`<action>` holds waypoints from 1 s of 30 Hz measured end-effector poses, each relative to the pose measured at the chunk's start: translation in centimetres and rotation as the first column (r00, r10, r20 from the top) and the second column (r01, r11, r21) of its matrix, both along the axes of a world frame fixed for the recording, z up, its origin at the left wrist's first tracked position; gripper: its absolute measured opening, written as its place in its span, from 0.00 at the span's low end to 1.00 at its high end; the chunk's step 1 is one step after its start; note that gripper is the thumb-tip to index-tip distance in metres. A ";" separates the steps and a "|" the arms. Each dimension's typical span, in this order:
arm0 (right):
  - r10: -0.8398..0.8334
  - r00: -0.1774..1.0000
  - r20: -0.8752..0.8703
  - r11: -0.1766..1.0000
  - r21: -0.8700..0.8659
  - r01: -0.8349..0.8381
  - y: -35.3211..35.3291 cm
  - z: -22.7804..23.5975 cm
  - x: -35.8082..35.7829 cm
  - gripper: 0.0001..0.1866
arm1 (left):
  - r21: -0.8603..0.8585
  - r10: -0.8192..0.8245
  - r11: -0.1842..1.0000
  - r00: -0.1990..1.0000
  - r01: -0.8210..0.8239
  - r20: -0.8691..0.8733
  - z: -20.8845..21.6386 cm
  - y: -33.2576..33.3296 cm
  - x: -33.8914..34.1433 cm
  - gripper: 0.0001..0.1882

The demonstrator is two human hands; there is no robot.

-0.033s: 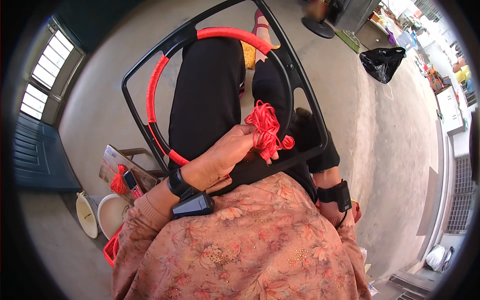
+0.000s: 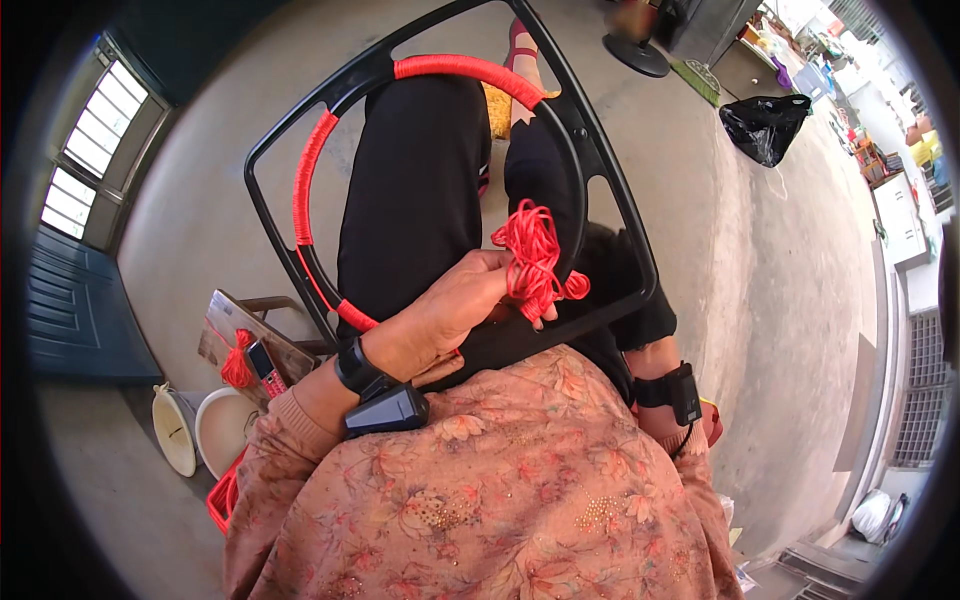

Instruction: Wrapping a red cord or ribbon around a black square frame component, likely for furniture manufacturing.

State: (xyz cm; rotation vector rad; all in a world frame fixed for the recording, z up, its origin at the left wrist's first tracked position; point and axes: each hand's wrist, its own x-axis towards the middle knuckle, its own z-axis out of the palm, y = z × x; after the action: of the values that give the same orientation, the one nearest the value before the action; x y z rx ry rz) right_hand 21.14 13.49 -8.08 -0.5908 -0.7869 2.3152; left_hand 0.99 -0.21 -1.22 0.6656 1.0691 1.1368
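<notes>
A black plastic frame (image 2: 262, 205) with an inner ring rests tilted on my lap. Red cord (image 2: 305, 180) is wound around the ring's left side and top. My left hand (image 2: 450, 310) reaches through the ring's lower part and pinches a loose bundle of red cord (image 2: 535, 262) held against the ring's right side. My right hand (image 2: 655, 358) sits at the frame's lower right corner. Only its wrist with a black band shows, and the fingers are hidden behind the frame and my black-trousered leg.
A small wooden stool (image 2: 225, 325) at my left carries a red cord spool (image 2: 238, 368) and a phone. White bowls (image 2: 200, 430) and a red basket (image 2: 225, 495) lie below it. A black plastic bag (image 2: 765, 125) and a fan base (image 2: 635, 50) stand on the concrete floor ahead.
</notes>
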 end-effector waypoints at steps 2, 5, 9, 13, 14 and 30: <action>0.037 0.999 -0.013 0.999 0.018 -0.037 -1.8 2.1 -0.8 0.23 | -0.023 0.001 1.000 1.000 0.000 0.016 0.1 0.1 0.2 0.14; 0.245 0.954 0.172 0.956 0.121 -0.267 -2.1 2.3 -0.7 0.22 | -0.005 0.013 1.000 1.000 -0.013 0.001 0.4 0.1 0.4 0.15; 0.083 0.837 0.541 0.539 0.682 -0.494 1.0 -1.6 1.4 0.24 | -0.033 0.034 0.999 0.998 -0.032 0.060 0.3 0.0 -0.1 0.15; -0.081 0.926 0.368 0.942 0.332 -0.050 2.3 1.8 0.7 0.18 | -0.068 -0.030 0.997 0.995 0.037 0.095 0.7 0.2 -0.4 0.15; -0.104 0.926 0.362 0.928 0.371 -0.040 1.9 4.1 0.7 0.17 | -0.070 -0.038 0.997 0.995 0.045 0.090 0.8 0.2 -0.5 0.15; -0.231 0.666 0.709 0.833 0.497 -0.241 -0.6 3.3 7.6 0.09 | 0.068 0.030 0.997 0.998 -0.025 -0.062 1.1 0.1 0.5 0.11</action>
State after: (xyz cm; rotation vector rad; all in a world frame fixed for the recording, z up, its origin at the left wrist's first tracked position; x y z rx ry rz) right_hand 28.75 12.92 -4.75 -1.2855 -1.7733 1.6203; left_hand 1.50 -0.15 -0.14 0.7456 1.1006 1.1861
